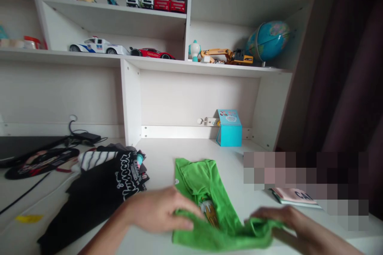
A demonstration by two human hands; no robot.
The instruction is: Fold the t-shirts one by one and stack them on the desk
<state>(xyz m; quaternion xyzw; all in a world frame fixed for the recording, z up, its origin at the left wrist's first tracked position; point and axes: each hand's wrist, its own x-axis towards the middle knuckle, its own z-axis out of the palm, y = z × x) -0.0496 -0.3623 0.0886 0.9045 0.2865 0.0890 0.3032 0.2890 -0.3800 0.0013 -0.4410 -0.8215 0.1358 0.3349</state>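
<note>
A green T-shirt (223, 191) with a printed picture on its front lies on the white desk, its near end bunched and lifted into a fold. My left hand (158, 209) is at the fold's left end, fingers behind the cloth edge and thumb in front. At the right end, my right hand (291, 223) has its fingers closed on the bunched cloth. Both hands are slightly blurred. Left of the T-shirt lies black clothing (98, 191) with white lettering, near a striped white piece (95, 159).
A blue desk calendar (230, 133) stands at the back beside a power socket (212, 121). Cables and a black adapter (89, 137) lie at left. A pink book (296, 196) rests at right, near a blurred-out patch. Shelves above hold toy cars (97, 46) and a globe (269, 42).
</note>
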